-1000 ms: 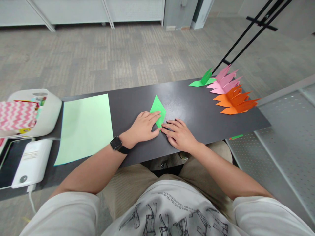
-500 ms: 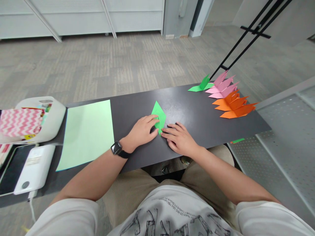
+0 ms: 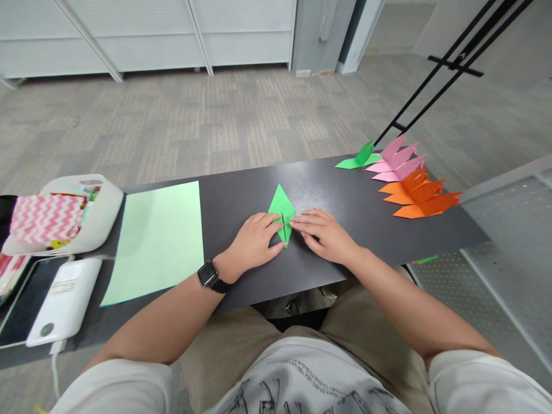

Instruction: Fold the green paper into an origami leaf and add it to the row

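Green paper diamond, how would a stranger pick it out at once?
On the long dark table, look between the left hand and right hand. There lies the green paper diamond, brighter and smaller than the pale green sheet and flatter than the green origami figure.

Bright, even light leaves soft glare on the dark table (image 3: 313,185); edges look stretched.

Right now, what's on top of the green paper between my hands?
The green paper has your left hand over part of its left side, and your right hand at its right edge. Its underside and the spots beneath your hands are covered.
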A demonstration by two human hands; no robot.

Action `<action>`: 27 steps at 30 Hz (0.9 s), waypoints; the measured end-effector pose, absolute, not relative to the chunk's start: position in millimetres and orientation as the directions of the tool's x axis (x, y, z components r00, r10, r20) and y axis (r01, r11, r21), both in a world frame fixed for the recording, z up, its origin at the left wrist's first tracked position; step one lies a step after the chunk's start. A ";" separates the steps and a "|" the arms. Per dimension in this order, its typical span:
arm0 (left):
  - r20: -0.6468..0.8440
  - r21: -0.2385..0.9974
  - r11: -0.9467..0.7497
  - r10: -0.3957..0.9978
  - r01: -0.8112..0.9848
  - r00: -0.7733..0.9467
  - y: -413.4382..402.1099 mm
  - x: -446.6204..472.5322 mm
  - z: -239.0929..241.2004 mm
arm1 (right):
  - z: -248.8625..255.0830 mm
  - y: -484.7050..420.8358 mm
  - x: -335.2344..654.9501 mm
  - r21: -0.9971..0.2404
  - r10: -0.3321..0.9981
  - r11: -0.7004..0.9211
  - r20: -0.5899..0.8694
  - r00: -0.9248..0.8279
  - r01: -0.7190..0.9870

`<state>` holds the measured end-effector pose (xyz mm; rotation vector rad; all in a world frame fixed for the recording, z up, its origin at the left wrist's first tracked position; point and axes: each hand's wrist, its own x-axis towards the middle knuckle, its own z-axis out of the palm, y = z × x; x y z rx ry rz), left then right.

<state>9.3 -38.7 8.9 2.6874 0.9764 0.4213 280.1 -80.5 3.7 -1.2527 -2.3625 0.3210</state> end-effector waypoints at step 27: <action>0.202 0.311 -0.760 0.640 0.572 0.741 -46.1 11.4 12.9 | 27.1 1.2 237.2 -0.373 0.980 0.165 -0.038 -0.193 0.913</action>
